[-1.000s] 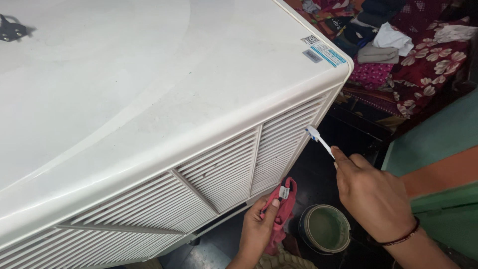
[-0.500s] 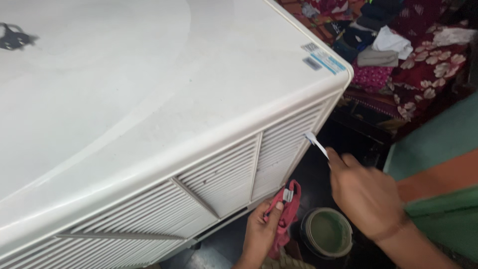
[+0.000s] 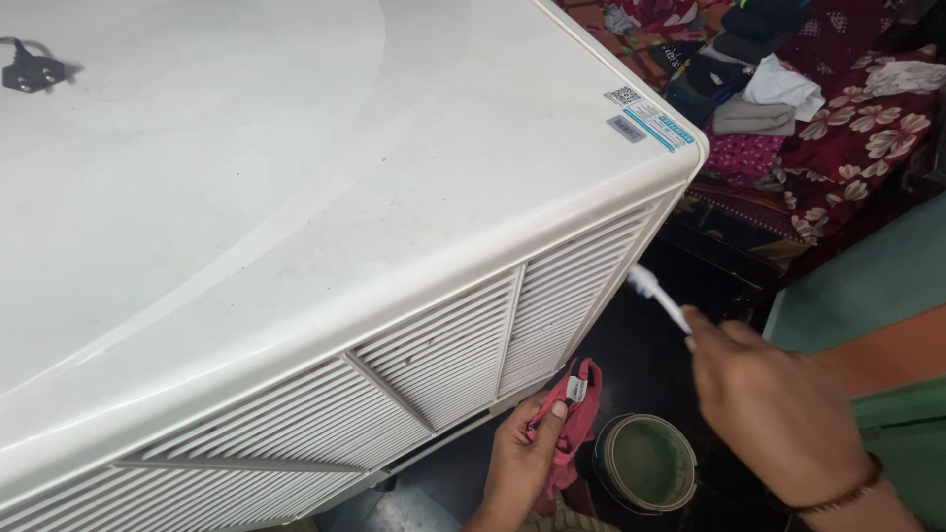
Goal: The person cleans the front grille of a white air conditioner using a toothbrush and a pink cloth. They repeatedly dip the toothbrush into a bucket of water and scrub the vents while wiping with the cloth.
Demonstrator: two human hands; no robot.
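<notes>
Toothbrush (image 3: 658, 298) sits in your right hand (image 3: 778, 409), fingers closed round its handle, bristle end pointing up and left toward the grille (image 3: 576, 296) on the cooler (image 3: 325, 197). Its long axis slants from your fist to the louvres at the cooler's corner, with the head just beside the slats; contact is too blurred to tell. Your right hand is the nearer one to that corner. Your left hand (image 3: 527, 463) is lower, clutching a pink cloth (image 3: 574, 419) below the grille, beside a green bucket (image 3: 645, 463).

One air cooler (image 3: 296, 227), one toothbrush (image 3: 655, 294), one red cloth (image 3: 572, 419), one green bucket (image 3: 645, 463), one plug (image 3: 32, 72).
</notes>
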